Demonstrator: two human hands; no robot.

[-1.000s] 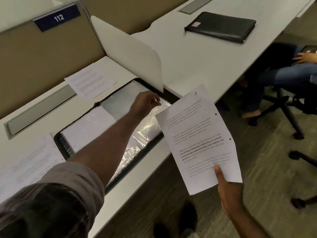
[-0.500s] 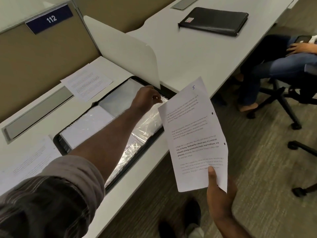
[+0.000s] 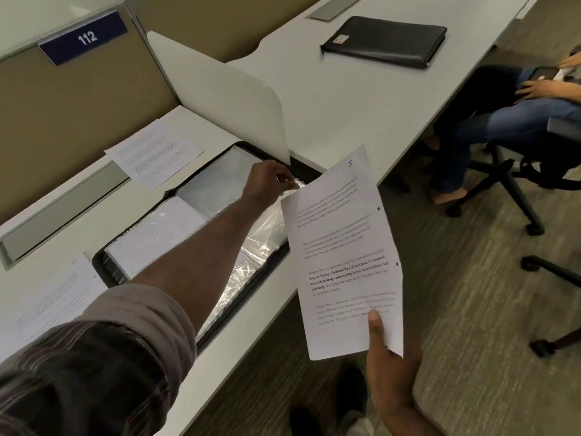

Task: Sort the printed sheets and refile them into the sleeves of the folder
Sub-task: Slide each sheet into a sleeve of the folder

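Sheet (image 3: 345, 247) marked 5 hangs just beside the open folder (image 3: 201, 196) on the bench (image 3: 361, 99), pinched by the right hand (image 3: 390, 372), while the left hand (image 3: 267, 180) pinches a sleeve (image 3: 267, 234) top, which seemingly must open before the paper slides in.

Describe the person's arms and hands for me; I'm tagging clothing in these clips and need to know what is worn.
The left arm wears a grey-brown sleeve with faint thin stripes, pushed up above the elbow, leaving the forearm bare. The left hand and right hand are bare: no gloves, and no rings or watch show. The right arm shows only its wrist, with no sleeve in view.
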